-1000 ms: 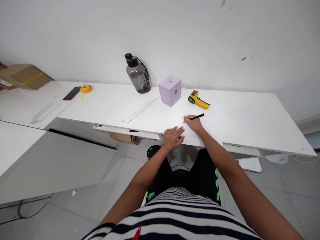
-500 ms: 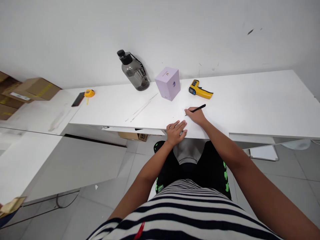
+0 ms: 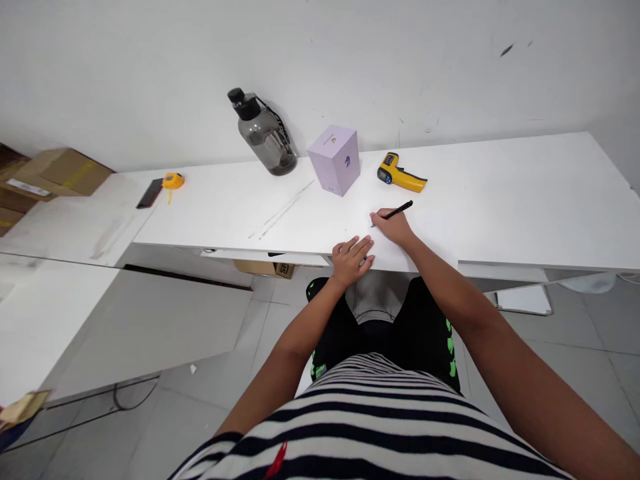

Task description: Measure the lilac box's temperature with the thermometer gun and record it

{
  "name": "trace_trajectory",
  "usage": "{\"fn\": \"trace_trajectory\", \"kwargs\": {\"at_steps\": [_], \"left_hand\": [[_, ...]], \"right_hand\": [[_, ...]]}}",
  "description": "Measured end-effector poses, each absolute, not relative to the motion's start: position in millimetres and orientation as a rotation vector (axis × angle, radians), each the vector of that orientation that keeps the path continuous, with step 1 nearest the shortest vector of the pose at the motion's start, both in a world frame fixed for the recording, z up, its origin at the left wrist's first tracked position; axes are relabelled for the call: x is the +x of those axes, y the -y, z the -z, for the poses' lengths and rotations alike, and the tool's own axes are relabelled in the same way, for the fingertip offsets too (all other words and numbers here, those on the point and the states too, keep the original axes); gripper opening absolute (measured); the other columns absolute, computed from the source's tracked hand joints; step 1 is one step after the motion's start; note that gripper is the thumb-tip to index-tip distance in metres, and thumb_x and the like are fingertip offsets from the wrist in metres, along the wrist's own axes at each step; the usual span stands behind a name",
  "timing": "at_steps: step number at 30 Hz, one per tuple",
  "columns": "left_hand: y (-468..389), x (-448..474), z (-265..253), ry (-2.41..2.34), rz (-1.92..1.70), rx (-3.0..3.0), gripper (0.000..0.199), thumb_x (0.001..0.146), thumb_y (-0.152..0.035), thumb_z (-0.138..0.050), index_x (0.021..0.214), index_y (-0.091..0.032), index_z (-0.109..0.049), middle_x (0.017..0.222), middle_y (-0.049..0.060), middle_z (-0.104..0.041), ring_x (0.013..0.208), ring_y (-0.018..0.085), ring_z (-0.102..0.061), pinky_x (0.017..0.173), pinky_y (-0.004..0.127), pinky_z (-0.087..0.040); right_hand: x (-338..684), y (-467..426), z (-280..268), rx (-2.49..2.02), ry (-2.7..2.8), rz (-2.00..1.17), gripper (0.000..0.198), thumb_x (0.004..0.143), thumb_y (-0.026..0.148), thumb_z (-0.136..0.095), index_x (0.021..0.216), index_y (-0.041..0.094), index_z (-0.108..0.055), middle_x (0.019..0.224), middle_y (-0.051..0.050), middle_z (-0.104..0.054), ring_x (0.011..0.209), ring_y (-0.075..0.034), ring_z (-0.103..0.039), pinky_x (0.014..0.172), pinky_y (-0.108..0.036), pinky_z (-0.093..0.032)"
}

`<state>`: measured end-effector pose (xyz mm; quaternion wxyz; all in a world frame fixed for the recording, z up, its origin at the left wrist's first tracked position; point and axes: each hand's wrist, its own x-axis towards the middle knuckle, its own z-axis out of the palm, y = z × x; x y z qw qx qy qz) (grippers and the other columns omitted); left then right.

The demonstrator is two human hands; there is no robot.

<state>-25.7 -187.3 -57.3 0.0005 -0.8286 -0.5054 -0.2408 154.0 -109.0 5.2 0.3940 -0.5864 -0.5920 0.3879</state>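
A slim black pen (image 3: pixel 399 210) is held in my right hand (image 3: pixel 395 228), its tip down on the white surface by the desk's front edge. What looks like a white sheet (image 3: pixel 395 257) lies under my hands and reaches over that edge; it blends with the desk, and I see no marks on it. My left hand (image 3: pixel 350 261) rests flat at the same edge, fingers apart, left of the pen tip. Beyond my hands stand a lilac box (image 3: pixel 334 163) and, to its right, a yellow and black infrared thermometer gun (image 3: pixel 401 175) lying on its side.
A grey water bottle (image 3: pixel 267 140) with a black cap stands against the wall. Further left are a yellow tape measure (image 3: pixel 173 181), a dark flat object (image 3: pixel 150 193) and stacked cardboard boxes (image 3: pixel 67 171). A carton (image 3: pixel 265 268) shows below the white desk (image 3: pixel 525 200).
The whole view has shifted slightly, so the desk items appear a little higher. My right hand keeps the pen at nearly the same spot, and my left hand stays put.
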Motion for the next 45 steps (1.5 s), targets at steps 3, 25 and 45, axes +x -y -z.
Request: {"fn": "trace_trajectory", "kwargs": {"at_steps": [3, 25, 45], "left_hand": [[187.0, -25.7, 58.8, 1.552, 0.798, -2.570, 0.040, 0.097, -0.046, -0.056, 0.133, -0.034, -0.071, 0.138, -0.002, -0.070, 0.131, 0.024, -0.065, 0.103, 0.043, -0.039], [195.6, -22.2, 43.2, 1.679, 0.887, -2.636, 0.041, 0.097, -0.040, -0.054, 0.135, -0.032, -0.069, 0.141, 0.001, -0.069, 0.137, 0.025, -0.060, 0.108, 0.046, -0.037], [-1.0, -35.0, -5.4, 2.432, 1.800, -1.802, 0.134, 0.062, -0.045, -0.091, 0.160, -0.016, -0.004, 0.169, 0.027, -0.017, 0.161, 0.040, -0.017, 0.131, 0.053, -0.022]], "right_hand": [[154.1, 109.0, -5.2, -1.488, 1.511, -0.972, 0.032, 0.083, 0.040, -0.059, 0.059, 0.020, -0.060, 0.061, 0.000, -0.060, 0.069, -0.017, -0.054, 0.069, -0.031, -0.042], [155.6, 106.9, -4.9, -1.399, 1.385, -0.929, 0.042, 0.085, 0.058, -0.054, 0.067, 0.021, -0.063, 0.060, 0.001, -0.057, 0.067, -0.017, -0.054, 0.071, -0.033, -0.044], [147.8, 33.5, 7.4, -1.312, 1.608, -0.655, 0.044, 0.098, 0.056, -0.042, 0.098, 0.022, -0.070, 0.084, -0.006, -0.074, 0.082, -0.023, -0.070, 0.078, -0.034, -0.052]]}}
